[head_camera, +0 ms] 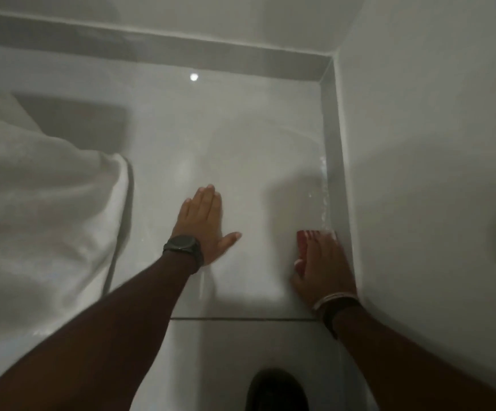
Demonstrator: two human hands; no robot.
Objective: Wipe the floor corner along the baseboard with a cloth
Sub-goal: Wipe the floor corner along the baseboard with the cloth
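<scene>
- Glossy white tiled floor: wet streaks beside the right grey baseboard strip suggest wiping is under way; far corner seemingly still to do.
- Left hand: flat, fingers spread, bracing.
- Right hand: pressing the red cloth near the baseboard, cloth mostly hidden.

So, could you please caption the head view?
Right hand presses red cloth along baseboard; left hand braces on floor.
</scene>
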